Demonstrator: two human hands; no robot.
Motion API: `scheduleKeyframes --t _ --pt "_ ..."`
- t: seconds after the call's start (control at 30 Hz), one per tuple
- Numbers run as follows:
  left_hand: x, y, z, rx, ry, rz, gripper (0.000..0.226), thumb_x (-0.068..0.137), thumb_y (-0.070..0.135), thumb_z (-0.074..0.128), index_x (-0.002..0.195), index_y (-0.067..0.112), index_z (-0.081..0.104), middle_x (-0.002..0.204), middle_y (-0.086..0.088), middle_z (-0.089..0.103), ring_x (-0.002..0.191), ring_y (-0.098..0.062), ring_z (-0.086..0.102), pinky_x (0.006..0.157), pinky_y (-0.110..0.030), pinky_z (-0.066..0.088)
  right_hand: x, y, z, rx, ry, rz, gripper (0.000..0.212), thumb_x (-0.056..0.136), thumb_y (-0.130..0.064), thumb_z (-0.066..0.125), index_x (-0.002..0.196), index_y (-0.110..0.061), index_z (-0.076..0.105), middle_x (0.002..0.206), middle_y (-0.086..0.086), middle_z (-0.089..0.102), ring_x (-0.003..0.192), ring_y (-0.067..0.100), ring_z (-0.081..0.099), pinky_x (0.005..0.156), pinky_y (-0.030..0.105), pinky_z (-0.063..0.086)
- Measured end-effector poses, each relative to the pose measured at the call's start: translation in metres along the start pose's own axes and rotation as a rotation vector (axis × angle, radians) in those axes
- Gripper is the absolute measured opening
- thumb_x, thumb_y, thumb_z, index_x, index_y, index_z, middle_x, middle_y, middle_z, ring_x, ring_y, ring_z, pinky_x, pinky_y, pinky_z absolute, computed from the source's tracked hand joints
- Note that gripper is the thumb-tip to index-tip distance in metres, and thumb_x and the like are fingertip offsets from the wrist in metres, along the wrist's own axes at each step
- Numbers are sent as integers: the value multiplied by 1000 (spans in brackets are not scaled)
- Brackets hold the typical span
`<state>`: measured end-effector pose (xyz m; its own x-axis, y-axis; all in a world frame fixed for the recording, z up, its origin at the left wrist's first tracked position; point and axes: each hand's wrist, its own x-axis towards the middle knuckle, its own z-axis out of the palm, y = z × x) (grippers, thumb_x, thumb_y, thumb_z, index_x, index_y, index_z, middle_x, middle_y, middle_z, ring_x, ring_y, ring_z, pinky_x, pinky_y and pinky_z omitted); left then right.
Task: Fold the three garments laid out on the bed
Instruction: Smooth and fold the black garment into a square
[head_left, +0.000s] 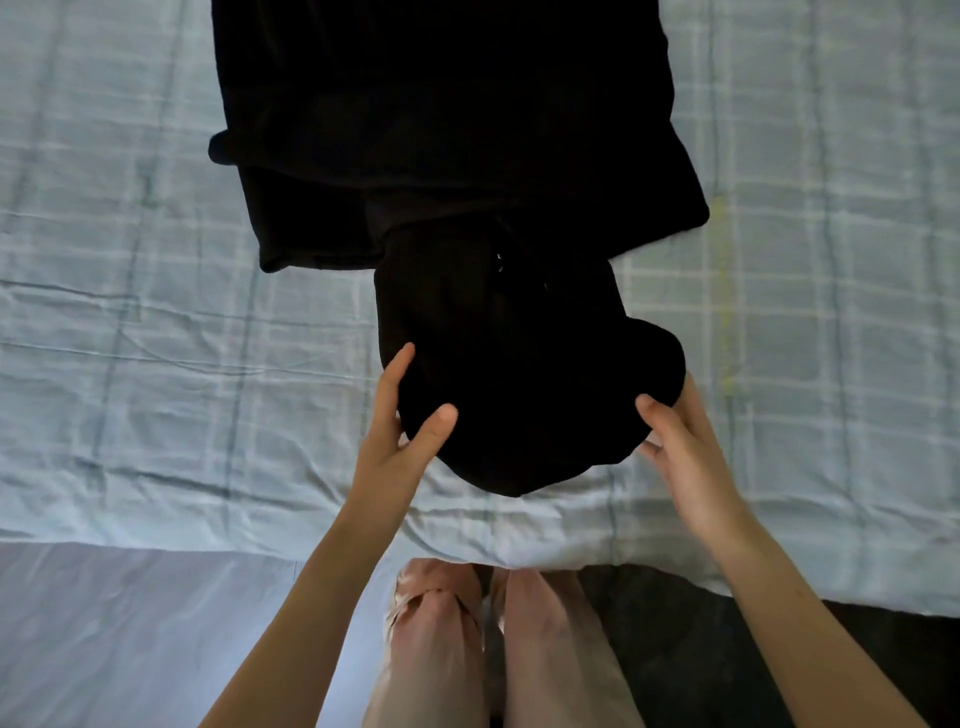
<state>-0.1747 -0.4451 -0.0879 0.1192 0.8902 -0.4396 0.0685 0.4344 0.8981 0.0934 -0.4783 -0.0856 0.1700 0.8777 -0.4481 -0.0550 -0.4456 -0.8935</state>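
A black hooded garment (457, 130) lies flat on the bed, its body running toward the far side with the sleeves folded in, and its hood (519, 364) pointing toward me. My left hand (402, 421) grips the hood's left edge, thumb on top and fingers under the cloth. My right hand (675, 431) grips the hood's right edge the same way. The hood's near end is slightly raised off the cover. No other garment is in view.
A pale blue checked bed cover (156, 338), creased, spreads to both sides. Its near edge (571, 556) hangs just ahead of my legs (498, 649). A white sheet (130, 623) lies lower left; dark floor (701, 639) shows lower right.
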Motion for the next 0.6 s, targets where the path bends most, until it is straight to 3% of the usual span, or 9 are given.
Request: scheduleKeyframes --t 0.1,0.2,0.3,0.43,0.6 --pt "1 2 16 143 76 36 84 80 36 80 147 46 31 145 29 38 133 12 36 96 -1 37 -12 -2 11 -40 -66 -71 61 99 -16 54 150 -42 33 145 -21 50 136 3 47 109 22 42" --pt "1 13 22 210 179 108 81 82 13 78 145 42 37 144 23 45 133 6 41 103 -6 37 -16 -18 22 -164 -13 -224 68 96 5 57 151 -28 37 148 -18 48 139 1 43 104 11 40" --pt "4 36 19 225 229 188 76 79 14 80 137 48 46 133 27 54 126 6 49 102 -12 42 -7 -46 28 -125 65 -346 63 92 10 60 147 -20 45 142 -13 55 134 5 50 101 14 45" --pt "27 81 14 137 349 283 67 75 19 84 125 52 55 125 27 59 119 4 56 96 -11 46 26 -100 37 -48 136 -439 63 89 7 67 140 -27 53 131 -17 63 121 2 60 88 12 51" --pt "96 133 9 110 430 417 64 75 20 85 125 47 57 122 30 57 120 6 54 96 -19 52 97 -153 48 -44 101 -516 62 88 1 71 139 -31 54 135 -12 59 122 3 59 87 13 53"
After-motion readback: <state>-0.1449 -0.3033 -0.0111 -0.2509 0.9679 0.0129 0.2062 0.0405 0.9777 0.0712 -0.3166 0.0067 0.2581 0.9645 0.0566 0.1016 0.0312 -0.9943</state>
